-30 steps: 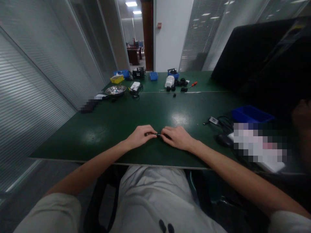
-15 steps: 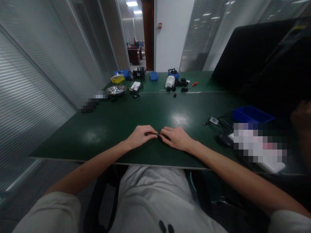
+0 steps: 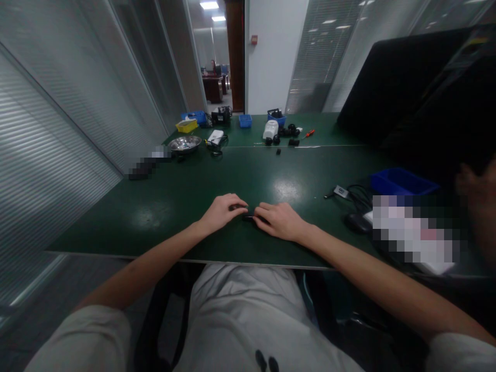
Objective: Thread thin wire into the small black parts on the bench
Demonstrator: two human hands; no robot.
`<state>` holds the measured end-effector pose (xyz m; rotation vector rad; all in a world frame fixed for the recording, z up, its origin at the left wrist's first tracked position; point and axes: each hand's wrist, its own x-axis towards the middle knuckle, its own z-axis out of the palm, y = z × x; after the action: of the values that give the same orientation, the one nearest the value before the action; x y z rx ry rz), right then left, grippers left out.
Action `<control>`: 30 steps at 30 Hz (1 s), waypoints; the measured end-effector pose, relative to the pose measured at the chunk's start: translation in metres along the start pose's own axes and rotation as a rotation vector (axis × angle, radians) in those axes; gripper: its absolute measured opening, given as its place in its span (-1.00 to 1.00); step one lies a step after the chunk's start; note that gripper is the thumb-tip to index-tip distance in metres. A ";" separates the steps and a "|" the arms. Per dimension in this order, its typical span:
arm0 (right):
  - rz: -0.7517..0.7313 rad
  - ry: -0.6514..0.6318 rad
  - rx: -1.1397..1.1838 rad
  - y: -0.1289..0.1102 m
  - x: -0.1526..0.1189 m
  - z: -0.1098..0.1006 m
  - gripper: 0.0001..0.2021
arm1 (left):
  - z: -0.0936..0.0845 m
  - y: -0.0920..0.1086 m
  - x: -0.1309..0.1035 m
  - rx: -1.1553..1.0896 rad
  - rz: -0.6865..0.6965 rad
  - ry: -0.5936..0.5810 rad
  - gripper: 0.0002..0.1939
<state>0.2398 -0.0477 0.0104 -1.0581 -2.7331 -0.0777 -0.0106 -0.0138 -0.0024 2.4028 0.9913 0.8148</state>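
A small dark piece [image 3: 248, 217] with a light edge juts out from the thumb and fingertips of my right hand [image 3: 282, 221], which is closed on it just above the green table [image 3: 186, 191]. It is too small and dark for me to name its kind. My left hand [image 3: 221, 214] is just left of it, thumb and forefinger a little apart, and appears to hold nothing. Both forearms reach in over the table's near edge.
To the right are a black computer mouse [image 3: 357, 223], a cable with a grey box [image 3: 341, 191] and a blue tray [image 3: 403, 182]. Another person's hand [image 3: 478, 194] is at the far right. A metal bowl [image 3: 185, 144] and a red screwdriver [image 3: 310, 133] lie farther back.
My left hand has drawn up and left, away from the small dark piece, which now shows more. My right hand has barely moved. The other person's hand has shifted left.
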 end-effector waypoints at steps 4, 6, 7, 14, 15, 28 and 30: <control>0.004 0.014 0.019 0.000 0.000 0.000 -0.68 | 0.001 -0.011 0.003 0.104 0.019 -0.040 -0.79; 0.003 0.019 0.034 0.000 0.000 0.000 -0.69 | 0.000 -0.014 0.003 0.106 -0.007 -0.058 -0.77; 0.005 0.023 0.042 0.001 -0.001 0.000 -0.70 | -0.001 -0.014 0.003 0.101 -0.016 -0.064 -0.77; 0.109 0.178 0.149 0.010 -0.004 -0.002 -0.74 | -0.009 0.015 -0.009 0.090 0.120 -0.043 -0.69; 0.114 0.197 0.162 0.011 -0.004 -0.002 -0.74 | -0.008 0.020 -0.011 0.105 0.150 -0.063 -0.69; 0.103 0.228 0.182 0.013 -0.004 0.001 -0.76 | -0.003 0.010 -0.009 0.111 0.100 -0.045 -0.74; 0.103 0.223 0.183 0.013 -0.004 0.001 -0.76 | -0.003 0.012 -0.009 0.113 0.091 -0.041 -0.66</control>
<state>0.2515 -0.0405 0.0084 -1.0666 -2.4315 0.0661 -0.0116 -0.0280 0.0035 2.5667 0.9410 0.7569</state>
